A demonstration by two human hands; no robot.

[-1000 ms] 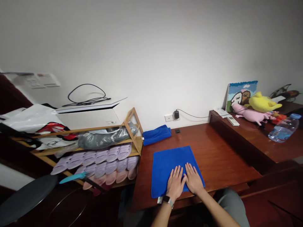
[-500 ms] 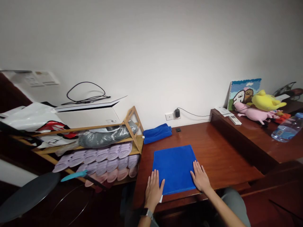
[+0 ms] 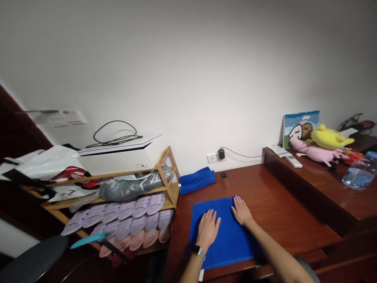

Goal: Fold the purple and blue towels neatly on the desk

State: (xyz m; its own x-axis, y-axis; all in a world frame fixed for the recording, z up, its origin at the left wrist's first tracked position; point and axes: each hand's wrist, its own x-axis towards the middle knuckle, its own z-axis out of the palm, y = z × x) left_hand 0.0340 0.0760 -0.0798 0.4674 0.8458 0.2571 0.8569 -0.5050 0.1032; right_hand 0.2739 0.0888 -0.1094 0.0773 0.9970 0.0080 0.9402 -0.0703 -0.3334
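Observation:
A blue towel lies spread flat on the brown wooden desk, its near edge by the desk's front. Palm down on the towel's left-middle part is my left hand, fingers stretched forward and a watch on its wrist. My right hand rests flat at the towel's far right corner, fingers extended. Neither hand grips anything. A second blue towel, folded, lies farther back at the desk's left edge, apart from both hands.
Left of the desk stands a wooden rack with purple slippers, a white box and bags. On the raised right section are a remote control, plush toys and a water bottle. A black adapter is plugged into the wall.
My left hand has moved from the towel's left edge onto its middle. My right hand has slid forward along the right edge to the far corner. The view has tilted up.

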